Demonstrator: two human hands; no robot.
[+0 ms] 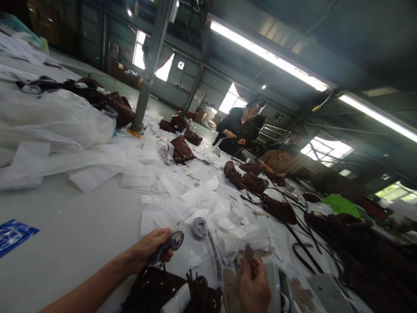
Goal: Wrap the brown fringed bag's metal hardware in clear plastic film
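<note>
My left hand (pixel 154 248) is closed around a dark coiled strap (pixel 177 240), which looks wrapped in clear film. Just below it lies a dark brown bag (pixel 146 289) with eyelets and cords, partly cut off by the lower edge. Another coiled strap (pixel 200 228) rests on the white scraps, its loose end trailing toward me. My right hand (pixel 256 287) pinches a small flat brown-grey piece (pixel 248 253), whose kind I cannot make out. Beneath that hand are tan paper-like pieces (pixel 232 284).
White sheets (pixel 192 195) litter the table. Several brown bags (pixel 180 150) and long dark straps (pixel 299 243) lie farther off and right. A plastic heap (pixel 52 121) and a metal post (pixel 150 65) stand left. Two people (pixel 239 132) are across the table.
</note>
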